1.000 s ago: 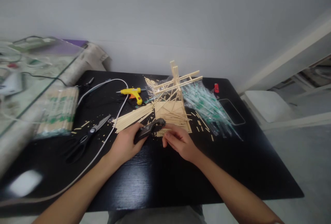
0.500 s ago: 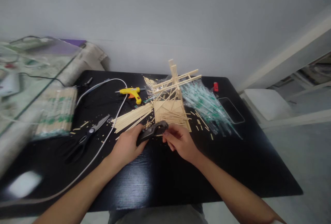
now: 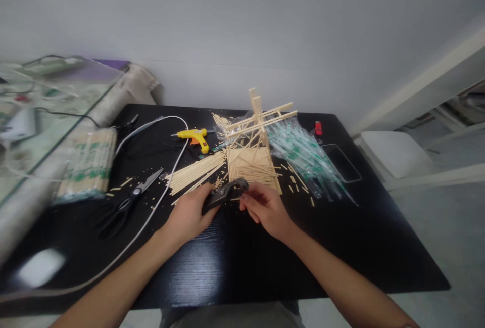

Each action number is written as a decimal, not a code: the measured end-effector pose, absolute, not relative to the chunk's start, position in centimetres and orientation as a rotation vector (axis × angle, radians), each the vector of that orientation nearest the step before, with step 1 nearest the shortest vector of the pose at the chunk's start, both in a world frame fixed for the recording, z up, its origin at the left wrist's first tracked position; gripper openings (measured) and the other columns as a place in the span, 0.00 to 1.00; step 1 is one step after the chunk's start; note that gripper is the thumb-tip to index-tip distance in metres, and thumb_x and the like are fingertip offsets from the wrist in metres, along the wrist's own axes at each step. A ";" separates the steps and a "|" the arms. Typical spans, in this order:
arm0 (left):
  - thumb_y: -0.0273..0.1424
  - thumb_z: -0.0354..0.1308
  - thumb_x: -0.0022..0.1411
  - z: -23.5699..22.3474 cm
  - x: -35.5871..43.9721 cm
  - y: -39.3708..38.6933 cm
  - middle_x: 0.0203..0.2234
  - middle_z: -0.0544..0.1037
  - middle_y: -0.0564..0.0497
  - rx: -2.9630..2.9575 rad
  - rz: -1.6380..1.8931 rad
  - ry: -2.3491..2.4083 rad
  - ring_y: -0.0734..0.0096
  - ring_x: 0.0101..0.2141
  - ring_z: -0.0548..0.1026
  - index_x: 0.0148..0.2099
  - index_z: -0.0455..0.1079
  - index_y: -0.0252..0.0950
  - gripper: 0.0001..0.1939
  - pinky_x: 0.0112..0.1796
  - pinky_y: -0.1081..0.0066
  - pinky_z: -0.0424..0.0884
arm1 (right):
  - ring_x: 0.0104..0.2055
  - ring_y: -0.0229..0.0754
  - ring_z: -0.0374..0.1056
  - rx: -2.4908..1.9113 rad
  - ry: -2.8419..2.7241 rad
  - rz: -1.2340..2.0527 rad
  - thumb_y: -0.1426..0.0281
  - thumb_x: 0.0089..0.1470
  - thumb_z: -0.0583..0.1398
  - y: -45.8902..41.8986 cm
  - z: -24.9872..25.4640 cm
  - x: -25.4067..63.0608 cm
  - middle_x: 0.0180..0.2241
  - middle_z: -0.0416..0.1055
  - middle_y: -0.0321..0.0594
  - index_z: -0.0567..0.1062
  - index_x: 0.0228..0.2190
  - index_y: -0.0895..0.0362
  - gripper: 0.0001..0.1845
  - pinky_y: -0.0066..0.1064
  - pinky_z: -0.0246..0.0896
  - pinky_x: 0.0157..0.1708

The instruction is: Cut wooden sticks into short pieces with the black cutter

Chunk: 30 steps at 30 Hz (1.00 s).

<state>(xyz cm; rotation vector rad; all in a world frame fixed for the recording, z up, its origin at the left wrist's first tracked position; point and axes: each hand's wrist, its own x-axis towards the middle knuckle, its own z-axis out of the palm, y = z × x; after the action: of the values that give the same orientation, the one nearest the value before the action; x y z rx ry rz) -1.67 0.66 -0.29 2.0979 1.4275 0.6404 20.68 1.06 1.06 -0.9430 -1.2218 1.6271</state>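
Note:
My left hand (image 3: 189, 214) is wrapped round a black hand cutter (image 3: 223, 196) with a hooked jaw, held above the front of the table. Close to the jaw, my right hand (image 3: 267, 212) has its fingers curled in a pinch; whatever lies between them is too small to make out. Just behind both hands is a flat panel of wooden sticks (image 3: 248, 158) with loose sticks across it. A frame of glued sticks (image 3: 259, 121) rises behind the panel. A fan of long sticks (image 3: 195, 171) lies to the left, and short cut pieces (image 3: 291, 184) are scattered right.
On the left lie black-handled scissors (image 3: 131, 201), a yellow glue gun (image 3: 195, 137), a white cable (image 3: 151, 217) and a wrapped stick bundle (image 3: 87, 164). Green-marked plastic wrappers (image 3: 303, 153), a phone (image 3: 343, 162) and a red object (image 3: 318, 128) are on the right of the black table (image 3: 352, 257).
The cutter has tilted slightly and shifted right, its jaw coming close to my right fingertips. My right fingers have drawn together. Over the last half second, the hands have barely moved.

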 end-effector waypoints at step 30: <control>0.34 0.55 0.67 -0.1 -1.4 0.5 0.33 0.80 0.47 2.087 0.604 1.449 0.61 0.34 0.80 0.43 0.68 0.38 0.06 0.35 0.66 0.72 | 0.15 0.27 0.53 -0.949 -1.207 1.659 0.56 0.57 0.67 1.0 0.9 20.7 0.23 0.71 0.32 0.76 0.33 0.58 0.16 0.22 0.45 0.13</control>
<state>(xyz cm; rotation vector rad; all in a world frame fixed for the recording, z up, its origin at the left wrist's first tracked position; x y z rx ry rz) -1.42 0.49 -0.09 2.0868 1.4485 0.6036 20.69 1.05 0.87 -0.9487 -1.2069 1.6590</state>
